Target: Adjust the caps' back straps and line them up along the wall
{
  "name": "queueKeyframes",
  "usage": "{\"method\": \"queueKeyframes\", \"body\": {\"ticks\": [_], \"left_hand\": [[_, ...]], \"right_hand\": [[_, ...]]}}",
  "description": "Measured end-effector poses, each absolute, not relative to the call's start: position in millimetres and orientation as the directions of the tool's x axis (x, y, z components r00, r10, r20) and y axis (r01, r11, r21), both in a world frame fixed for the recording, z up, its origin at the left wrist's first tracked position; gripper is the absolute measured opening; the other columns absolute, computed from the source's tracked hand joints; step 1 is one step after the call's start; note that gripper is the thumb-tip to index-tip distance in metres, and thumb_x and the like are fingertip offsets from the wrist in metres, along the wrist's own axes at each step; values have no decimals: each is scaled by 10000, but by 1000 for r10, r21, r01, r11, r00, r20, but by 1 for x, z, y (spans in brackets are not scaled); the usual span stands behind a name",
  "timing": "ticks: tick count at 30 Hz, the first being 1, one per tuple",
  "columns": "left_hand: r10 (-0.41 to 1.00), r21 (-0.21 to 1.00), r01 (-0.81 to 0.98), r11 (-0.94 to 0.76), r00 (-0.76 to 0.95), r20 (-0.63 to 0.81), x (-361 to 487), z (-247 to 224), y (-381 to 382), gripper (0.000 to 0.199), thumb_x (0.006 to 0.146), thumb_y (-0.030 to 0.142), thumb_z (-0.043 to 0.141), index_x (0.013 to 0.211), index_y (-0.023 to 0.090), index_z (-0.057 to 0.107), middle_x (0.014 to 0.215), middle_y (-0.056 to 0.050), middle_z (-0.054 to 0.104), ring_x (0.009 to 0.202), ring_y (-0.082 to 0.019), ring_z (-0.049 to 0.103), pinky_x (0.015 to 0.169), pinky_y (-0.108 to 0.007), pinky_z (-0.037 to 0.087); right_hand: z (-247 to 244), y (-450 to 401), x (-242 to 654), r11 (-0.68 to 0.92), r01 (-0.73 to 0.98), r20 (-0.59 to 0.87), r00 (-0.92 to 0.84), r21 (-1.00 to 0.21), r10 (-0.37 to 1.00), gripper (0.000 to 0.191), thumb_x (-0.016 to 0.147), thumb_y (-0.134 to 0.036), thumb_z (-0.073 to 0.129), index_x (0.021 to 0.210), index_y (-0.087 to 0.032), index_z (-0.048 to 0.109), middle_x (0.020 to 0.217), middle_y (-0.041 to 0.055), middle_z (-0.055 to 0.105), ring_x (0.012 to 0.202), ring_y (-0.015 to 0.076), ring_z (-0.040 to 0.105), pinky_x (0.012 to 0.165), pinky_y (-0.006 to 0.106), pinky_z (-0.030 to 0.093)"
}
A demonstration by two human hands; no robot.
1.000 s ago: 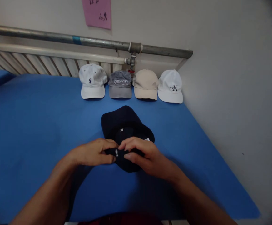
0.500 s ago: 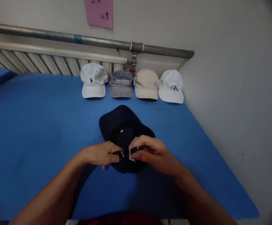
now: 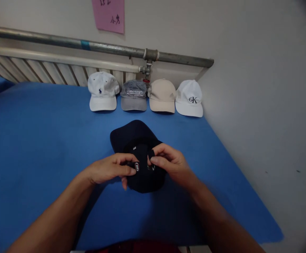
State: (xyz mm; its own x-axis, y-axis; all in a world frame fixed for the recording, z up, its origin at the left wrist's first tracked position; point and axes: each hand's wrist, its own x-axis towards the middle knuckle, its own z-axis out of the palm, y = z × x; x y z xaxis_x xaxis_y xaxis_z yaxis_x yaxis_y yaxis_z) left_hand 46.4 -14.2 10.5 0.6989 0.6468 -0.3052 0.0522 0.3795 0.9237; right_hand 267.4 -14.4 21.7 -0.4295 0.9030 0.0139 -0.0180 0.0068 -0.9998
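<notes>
A dark navy cap (image 3: 134,133) lies on the blue surface with its inside facing up and its brim pointing away to the upper left. My left hand (image 3: 114,168) pinches the left end of the cap's back strap, where a small metal buckle (image 3: 137,166) shows at the fingertips. Between the thumb and fingers of my right hand (image 3: 170,162) is the dark strap end (image 3: 151,154), with another metal piece (image 3: 153,167) just below it. A short gap separates the two strap parts.
Along the back stand a white cap (image 3: 103,91), a grey cap (image 3: 134,96), a beige cap (image 3: 162,95) and a white cap with black letters (image 3: 189,98). Behind them are a radiator (image 3: 44,72) and a metal pipe (image 3: 110,47). A wall borders the right side.
Both hands have moved slightly up with the strap ends. The buckle at my left fingertips now faces the camera, and a metal piece shows below my right fingers.
</notes>
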Motion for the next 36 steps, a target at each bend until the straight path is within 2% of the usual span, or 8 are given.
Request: {"method": "queueKeyframes", "body": {"ticks": [6, 9, 13, 16, 20, 27, 32, 36], "left_hand": [[716, 924, -39, 379, 645, -267, 47, 10, -16, 165, 815, 288, 672, 934, 175, 688, 773, 19, 549, 632, -93, 540, 581, -239, 513], [709, 919, -2, 394, 637, -303, 49, 7, -16, 199, 825, 357, 673, 852, 163, 704, 698, 18, 532, 623, -98, 517, 552, -221, 484], [724, 898, 7, 439, 589, -359, 50, 6, -17, 207, 764, 348, 729, 885, 180, 735, 713, 12, 578, 614, -97, 525, 530, -210, 462], [733, 895, 15, 447, 567, -376, 51, 7, -17, 222, 739, 318, 737, 917, 187, 750, 693, 11, 597, 588, -94, 524, 518, -205, 448], [735, 901, 8, 434, 576, -359, 53, 8, -17, 169, 741, 317, 717, 797, 157, 724, 653, 5, 589, 584, -109, 542, 539, -225, 465], [732, 911, 20, 412, 588, -344, 48, 10, -15, 574, 829, 684, 466, 755, 151, 667, 679, -26, 594, 619, -144, 534, 618, -288, 473], [841, 978, 154, 142, 502, -201, 44, 15, -16, 286, 856, 478, 599, 946, 212, 657, 927, -24, 616, 870, -174, 534, 758, -279, 432], [880, 988, 128, 82, 457, -132, 44, 17, -18, 210, 851, 408, 631, 880, 201, 612, 877, -7, 574, 789, -145, 492, 693, -259, 407]], "right_hand": [[18, -9, 269, -35, -118, 18, -416, -992, 909, 69, 805, -276, 668, 831, -216, 647, 823, -13, 664, 735, 112, 600, 731, 267, 481], [23, -8, 272, -22, -51, 4, -467, -998, 884, 135, 789, -211, 642, 919, -229, 672, 960, 11, 685, 904, 139, 623, 835, 298, 479], [31, -7, 277, -61, 75, -91, -518, -995, 850, 280, 757, -153, 607, 1025, -225, 647, 1007, 29, 682, 875, 142, 618, 808, 311, 487], [35, -6, 279, -31, 216, -151, -565, -976, 811, 275, 758, -189, 644, 1031, -214, 661, 936, 19, 668, 833, 141, 596, 769, 295, 473], [36, -7, 280, -46, 371, -289, -631, -927, 720, 225, 790, -327, 692, 976, -199, 690, 746, -22, 603, 690, 115, 539, 635, 245, 421], [26, -9, 275, -12, 320, -250, -714, -947, 654, 177, 839, -350, 658, 818, -175, 663, 687, -38, 575, 639, 90, 515, 587, 208, 392], [25, -10, 271, 4, 335, -245, -697, -942, 673, 171, 847, -338, 646, 792, -176, 657, 654, -43, 565, 609, 83, 504, 569, 201, 392], [28, -11, 269, -28, 352, -264, -644, -935, 718, 163, 849, -327, 635, 793, -177, 659, 656, -39, 568, 606, 87, 509, 570, 207, 399]]}}
